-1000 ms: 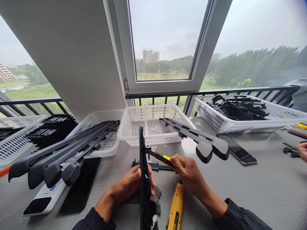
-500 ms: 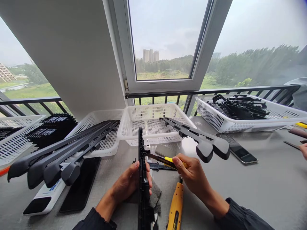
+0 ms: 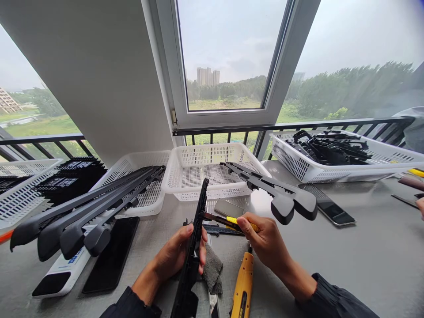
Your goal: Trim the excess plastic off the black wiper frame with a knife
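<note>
Two bare hands work over a grey table. The left hand [image 3: 177, 251] is closed around a long black strip [image 3: 189, 269], thumb on the near left side, fingertips showing past its right edge. The strip stands at a slant, lower end toward the wearer, top leaning right, in front of a white basket [image 3: 212, 194]. The right hand [image 3: 265, 236] is curled tight on a yellow knife [image 3: 233, 220], thumb along the handle. Its blade points left and meets the strip's upper part; exact contact is too small to tell. Below lie a grey cloth [image 3: 213, 267] and a yellow tool [image 3: 243, 282].
</note>
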Tool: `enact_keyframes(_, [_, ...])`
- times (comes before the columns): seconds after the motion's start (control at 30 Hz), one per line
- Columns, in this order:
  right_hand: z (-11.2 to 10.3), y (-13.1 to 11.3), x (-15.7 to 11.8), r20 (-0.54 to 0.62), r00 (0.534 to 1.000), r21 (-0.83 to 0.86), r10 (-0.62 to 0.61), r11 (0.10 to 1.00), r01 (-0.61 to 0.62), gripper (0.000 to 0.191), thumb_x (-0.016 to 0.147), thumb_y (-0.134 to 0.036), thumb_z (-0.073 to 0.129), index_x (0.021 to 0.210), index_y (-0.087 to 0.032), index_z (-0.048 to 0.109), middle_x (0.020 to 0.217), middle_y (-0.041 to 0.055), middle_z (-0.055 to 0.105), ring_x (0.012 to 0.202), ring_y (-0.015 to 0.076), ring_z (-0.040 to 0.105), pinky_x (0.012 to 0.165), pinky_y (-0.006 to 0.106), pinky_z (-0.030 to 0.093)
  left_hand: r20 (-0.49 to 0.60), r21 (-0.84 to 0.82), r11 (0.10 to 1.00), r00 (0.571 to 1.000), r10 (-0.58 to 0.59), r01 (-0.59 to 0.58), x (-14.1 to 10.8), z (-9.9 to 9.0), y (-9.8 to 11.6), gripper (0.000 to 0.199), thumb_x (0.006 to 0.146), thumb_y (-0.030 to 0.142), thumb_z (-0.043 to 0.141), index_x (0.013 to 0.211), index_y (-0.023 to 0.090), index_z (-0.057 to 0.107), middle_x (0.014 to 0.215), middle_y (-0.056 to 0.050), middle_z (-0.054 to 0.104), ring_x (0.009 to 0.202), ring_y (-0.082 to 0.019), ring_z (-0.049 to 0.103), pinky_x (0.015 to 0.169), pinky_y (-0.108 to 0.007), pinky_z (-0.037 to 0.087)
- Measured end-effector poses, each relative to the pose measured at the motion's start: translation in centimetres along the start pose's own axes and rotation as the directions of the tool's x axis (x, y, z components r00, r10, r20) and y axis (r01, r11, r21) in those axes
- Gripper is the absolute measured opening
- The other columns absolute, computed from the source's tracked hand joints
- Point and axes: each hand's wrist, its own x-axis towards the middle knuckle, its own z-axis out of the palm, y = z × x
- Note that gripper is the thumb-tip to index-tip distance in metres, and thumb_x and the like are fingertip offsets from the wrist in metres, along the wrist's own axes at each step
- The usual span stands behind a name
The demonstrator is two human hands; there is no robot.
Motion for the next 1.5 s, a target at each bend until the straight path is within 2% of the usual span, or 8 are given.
enact_keyframes(0.17, [-0.2, 0.1, -0.1, -0.02, 1.0, -0.002, 0.018, 1.0, -0.019, 0.062, 0.106, -0.069, 0.046, 0.066, -0.022, 0.056, 0.058, -0.0031, 0.046, 0.054, 0.0138, 0.041, 0.053, 0.027, 0.031, -0.031, -0.005, 1.0, 0.999, 0.023, -0.023, 0.2, 0.7, 0.5, 0.056, 0.091, 0.069, 0.073, 0.097, 0.013, 0.077, 0.079, -0.008, 0.079, 0.064, -0.018, 0.072, 0.067, -0.027, 0.053])
enact_keyframes(0.27, [-0.2, 0.2, -0.1, -0.025, 0.999, -0.002, 0.026, 1.0, -0.026, 0.062, 0.106, -0.069, 0.047, 0.066, -0.022, 0.056, 0.058, -0.0031, 0.046, 0.053, 0.0138, 0.041, 0.052, 0.027, 0.031, -0.042, -0.005, 0.999, 0.999, 0.032, -0.033, 0.3, 1.0, 0.7, 0.056, 0.088, 0.069, 0.077, 0.094, 0.013, 0.079, 0.08, -0.008, 0.078, 0.066, -0.018, 0.071, 0.07, -0.029, 0.052])
enact_keyframes(0.37, [-0.2, 0.3, 0.0, -0.027, 0.999, -0.004, 0.027, 1.0, -0.027, 0.062, 0.105, -0.068, 0.049, 0.064, -0.022, 0.053, 0.057, -0.0034, 0.044, 0.054, 0.0132, 0.04, 0.052, 0.027, 0.03, -0.054, 0.002, 0.999, 0.998, 0.041, -0.041, 0.3, 1.1, 0.9, 0.056, 0.087, 0.068, 0.079, 0.092, 0.013, 0.08, 0.081, -0.008, 0.078, 0.067, -0.018, 0.07, 0.071, -0.029, 0.052])
enact_keyframes(0.7, [-0.2, 0.2, 0.0, -0.025, 0.999, -0.001, 0.03, 1.0, -0.03, 0.06, 0.107, -0.066, 0.047, 0.068, -0.022, 0.056, 0.058, -0.0038, 0.046, 0.053, 0.0129, 0.041, 0.052, 0.027, 0.031, -0.073, 0.021, 0.999, 0.996, 0.044, -0.043, 0.2, 1.3, 1.0, 0.057, 0.084, 0.069, 0.081, 0.091, 0.012, 0.081, 0.082, -0.009, 0.077, 0.069, -0.018, 0.069, 0.073, -0.03, 0.051])
enact_keyframes(0.9, [-0.1, 0.3, 0.0, -0.009, 1.0, -0.003, 0.001, 1.0, -0.001, 0.062, 0.107, -0.066, 0.048, 0.063, -0.022, 0.049, 0.058, -0.004, 0.043, 0.054, 0.0121, 0.039, 0.052, 0.027, 0.029, -0.084, 0.023, 0.998, 0.995, 0.052, -0.05, 0.2, 1.3, 0.9, 0.058, 0.084, 0.069, 0.08, 0.089, 0.012, 0.081, 0.082, -0.009, 0.077, 0.069, -0.018, 0.069, 0.073, -0.03, 0.052])
enact_keyframes(1.13, [-0.1, 0.4, 0.1, 0.006, 1.0, -0.007, -0.03, 1.0, 0.03, 0.061, 0.107, -0.064, 0.049, 0.062, -0.022, 0.047, 0.058, -0.0049, 0.041, 0.053, 0.0111, 0.037, 0.052, 0.026, 0.028, -0.096, -0.015, 0.999, 0.995, 0.027, -0.029, 0.2, 1.1, 0.8, 0.058, 0.08, 0.069, 0.083, 0.092, 0.012, 0.083, 0.075, -0.006, 0.072, 0.067, -0.017, 0.066, 0.07, -0.029, 0.05])
enact_keyframes(1.37, [-0.2, 0.6, 0.0, -0.018, 1.0, -0.014, -0.022, 1.0, 0.022, 0.059, 0.109, -0.061, 0.046, 0.064, -0.022, 0.047, 0.058, -0.0049, 0.041, 0.052, 0.0114, 0.04, 0.05, 0.025, 0.03, -0.099, -0.038, 0.998, 0.994, 0.043, -0.047, 0.3, 0.3, 0.5, 0.058, 0.085, 0.063, 0.079, 0.106, 0.009, 0.084, 0.064, -0.003, 0.064, 0.053, -0.012, 0.051, 0.053, -0.025, 0.043])
enact_keyframes(1.5, [-0.3, 0.6, 0.0, -0.027, 0.999, -0.028, -0.027, 0.999, 0.026, 0.058, 0.108, -0.059, 0.049, 0.063, -0.023, 0.043, 0.057, -0.0058, 0.037, 0.052, 0.0108, 0.036, 0.05, 0.025, 0.028, -0.096, -0.063, 0.996, 0.994, 0.052, -0.059, 0.4, 0.0, 0.4, 0.056, 0.085, 0.064, 0.077, 0.104, 0.012, 0.081, 0.061, 0.001, 0.059, 0.044, -0.009, 0.043, 0.045, -0.024, 0.037])
